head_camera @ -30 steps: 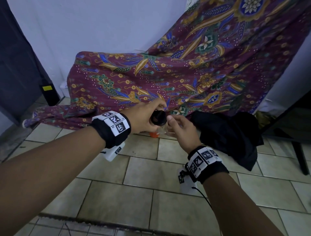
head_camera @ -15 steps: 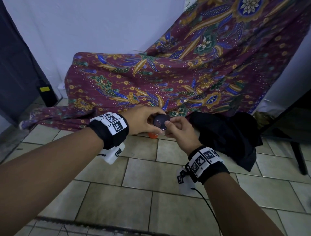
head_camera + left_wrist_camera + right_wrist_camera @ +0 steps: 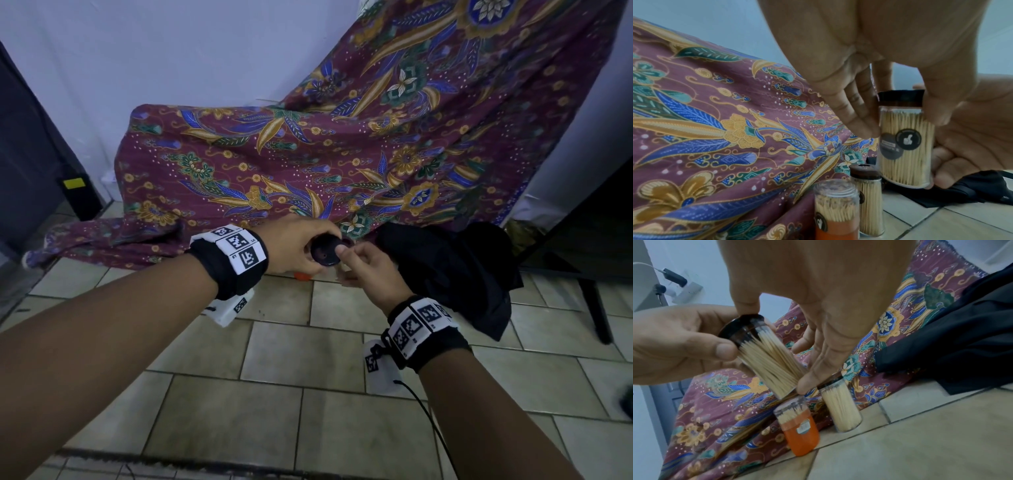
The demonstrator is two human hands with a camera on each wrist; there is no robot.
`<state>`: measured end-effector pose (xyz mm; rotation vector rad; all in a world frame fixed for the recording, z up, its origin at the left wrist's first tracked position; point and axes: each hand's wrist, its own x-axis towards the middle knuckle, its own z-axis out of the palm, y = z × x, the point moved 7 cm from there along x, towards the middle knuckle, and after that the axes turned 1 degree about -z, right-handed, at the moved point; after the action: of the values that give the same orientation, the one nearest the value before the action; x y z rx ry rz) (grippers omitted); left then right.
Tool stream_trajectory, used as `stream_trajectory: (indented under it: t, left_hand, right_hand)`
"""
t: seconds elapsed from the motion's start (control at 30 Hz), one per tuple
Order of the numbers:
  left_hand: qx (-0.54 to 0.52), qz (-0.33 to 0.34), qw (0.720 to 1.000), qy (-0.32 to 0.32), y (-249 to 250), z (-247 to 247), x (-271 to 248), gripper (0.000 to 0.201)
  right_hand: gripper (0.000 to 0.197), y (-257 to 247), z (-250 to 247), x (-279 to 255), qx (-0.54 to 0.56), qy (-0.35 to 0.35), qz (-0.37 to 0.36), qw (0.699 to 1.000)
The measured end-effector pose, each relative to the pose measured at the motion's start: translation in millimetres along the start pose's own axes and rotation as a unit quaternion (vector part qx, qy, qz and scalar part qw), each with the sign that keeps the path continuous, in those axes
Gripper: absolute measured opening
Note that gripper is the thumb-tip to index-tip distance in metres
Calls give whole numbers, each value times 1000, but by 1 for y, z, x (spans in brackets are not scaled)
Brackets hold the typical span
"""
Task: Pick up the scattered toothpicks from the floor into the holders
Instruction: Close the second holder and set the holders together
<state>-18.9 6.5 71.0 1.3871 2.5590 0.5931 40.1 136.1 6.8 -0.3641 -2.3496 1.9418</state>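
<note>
While both hands grip it mid-air, the clear round holder (image 3: 905,146), packed with wooden toothpicks, gets pinched: left hand (image 3: 294,246) at its dark cap (image 3: 327,253), right hand (image 3: 368,270) on the body, above the tiled floor (image 3: 274,394).

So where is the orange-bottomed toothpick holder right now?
The orange-bottomed holder stands on the floor tiles at the edge of the patterned cloth, beside a dark-capped holder, below both hands in the wrist views.

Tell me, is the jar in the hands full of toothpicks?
Nearly full: toothpicks pack the held holder up to just under its dark cap.
</note>
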Motion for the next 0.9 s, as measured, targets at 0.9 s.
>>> stream_trajectory:
  t: [0.9]
  left_hand:
    - [187,-92,973,-101,-25,64,38,50]
  right_hand:
    - [8,34,-54,9,-305,9,-82,949]
